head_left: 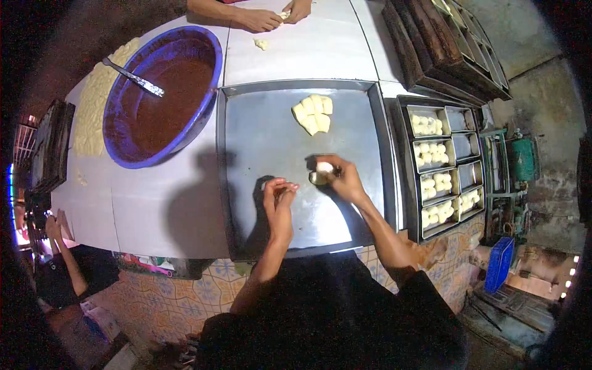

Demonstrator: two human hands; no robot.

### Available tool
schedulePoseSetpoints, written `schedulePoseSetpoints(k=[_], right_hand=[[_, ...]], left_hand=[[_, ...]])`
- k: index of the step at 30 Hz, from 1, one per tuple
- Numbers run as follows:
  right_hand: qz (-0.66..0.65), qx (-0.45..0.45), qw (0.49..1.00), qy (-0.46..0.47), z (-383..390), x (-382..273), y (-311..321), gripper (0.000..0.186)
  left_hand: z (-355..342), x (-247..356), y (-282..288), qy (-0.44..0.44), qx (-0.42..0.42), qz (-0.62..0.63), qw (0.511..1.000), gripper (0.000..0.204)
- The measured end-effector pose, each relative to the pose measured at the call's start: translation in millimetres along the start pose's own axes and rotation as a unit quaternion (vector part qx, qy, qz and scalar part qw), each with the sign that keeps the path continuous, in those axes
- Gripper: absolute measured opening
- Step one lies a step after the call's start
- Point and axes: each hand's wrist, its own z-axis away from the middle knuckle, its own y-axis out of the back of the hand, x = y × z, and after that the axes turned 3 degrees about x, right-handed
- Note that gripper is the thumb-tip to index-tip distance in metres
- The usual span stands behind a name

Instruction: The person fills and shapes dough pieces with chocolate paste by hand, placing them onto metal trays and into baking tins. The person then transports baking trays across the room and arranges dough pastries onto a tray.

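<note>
My right hand is closed around a small pale piece of dough just above the large metal tray. A little to its left, my left hand hovers over the tray with its fingers curled together; whether anything is pinched in them I cannot tell. Farther up the tray lies a small cluster of cut dough pieces.
A big blue bowl of brown filling with a metal spoon sits at the left. Baking tins filled with dough balls stand at the right, dark wooden moulds behind them. Another person's hands work dough at the far edge.
</note>
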Motion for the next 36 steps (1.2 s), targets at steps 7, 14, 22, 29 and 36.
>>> schedulePoseSetpoints(k=[7, 14, 22, 29, 36], right_hand=[[0.053, -0.024, 0.998, 0.031, -26, 34, 1, 0.049], [0.362, 0.150, 0.892, 0.226, -106, 12, 20, 0.034], [-0.138, 0.015, 0.988, 0.064, -15, -50, -22, 0.015], [-0.164, 0.027, 0.978, 0.130, 46, -95, -40, 0.020], [-0.209, -0.002, 0.969, 0.135, 37, -78, -50, 0.033]], left_hand=[[-18, -31, -20, 0.277, 0.029, 0.172, 0.945, 0.044], [-16, -18, -18, 0.058, 0.071, -0.046, 0.995, 0.040], [-11, 15, 32, -0.056, -0.003, -0.047, 0.997, 0.024], [31, 43, -8, -0.131, -0.055, 0.010, 0.990, 0.029], [31, 35, 0, -0.024, -0.055, -0.025, 0.998, 0.016]])
